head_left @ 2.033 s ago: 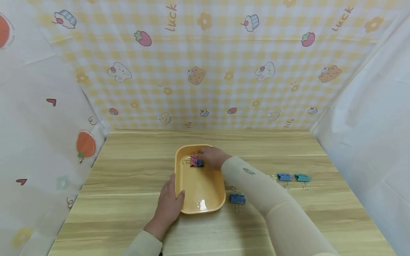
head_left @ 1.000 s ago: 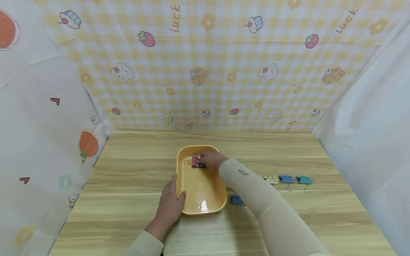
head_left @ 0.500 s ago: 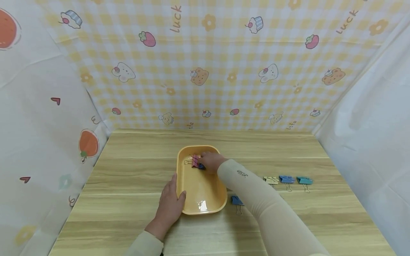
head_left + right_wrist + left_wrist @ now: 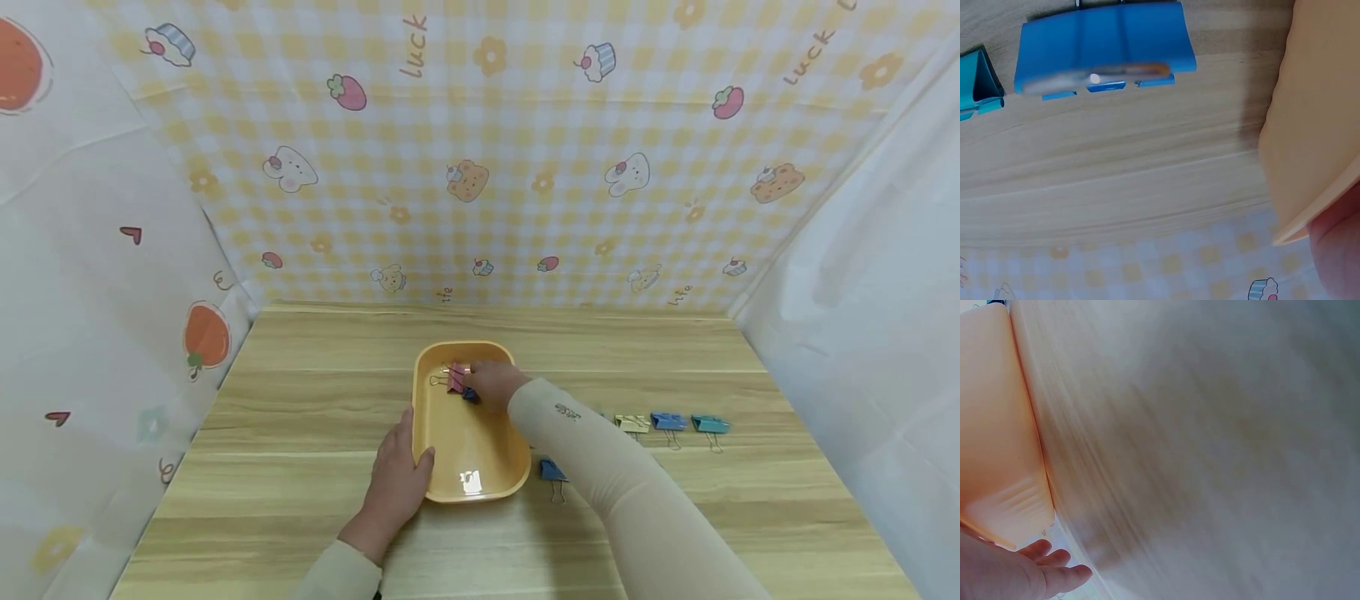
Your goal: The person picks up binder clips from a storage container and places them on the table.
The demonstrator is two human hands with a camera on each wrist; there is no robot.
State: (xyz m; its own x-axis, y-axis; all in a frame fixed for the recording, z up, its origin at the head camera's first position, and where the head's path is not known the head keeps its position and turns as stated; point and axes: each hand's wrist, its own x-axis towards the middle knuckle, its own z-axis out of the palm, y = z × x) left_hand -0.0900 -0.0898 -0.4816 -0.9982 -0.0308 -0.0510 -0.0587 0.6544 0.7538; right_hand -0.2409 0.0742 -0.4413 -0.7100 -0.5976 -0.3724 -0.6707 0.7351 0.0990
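Note:
A yellow-orange plastic tray [image 4: 468,458] sits on the table. My left hand [image 4: 393,468] holds its left side, fingers along the outer wall and thumb over the rim. Inside the tray's far end lies a pink binder clip [image 4: 455,378], its wire handle pointing left. Right beside it, my right hand [image 4: 495,383] pinches a dark blue binder clip [image 4: 470,395], mostly hidden by the fingers. The right wrist view catches only part of that hand behind the tray wall.
Right of the tray lie a navy binder clip [image 4: 552,471], a yellow one [image 4: 632,423], a blue one [image 4: 667,422] and a teal one [image 4: 709,423]. The right sleeve [image 4: 592,450] covers part of this area. A checked curtain [image 4: 510,225] hangs behind the table.
My right hand has shifted slightly toward me inside the tray, and the dark blue clip has turned and moved a little nearer. My left hand stays on the tray.

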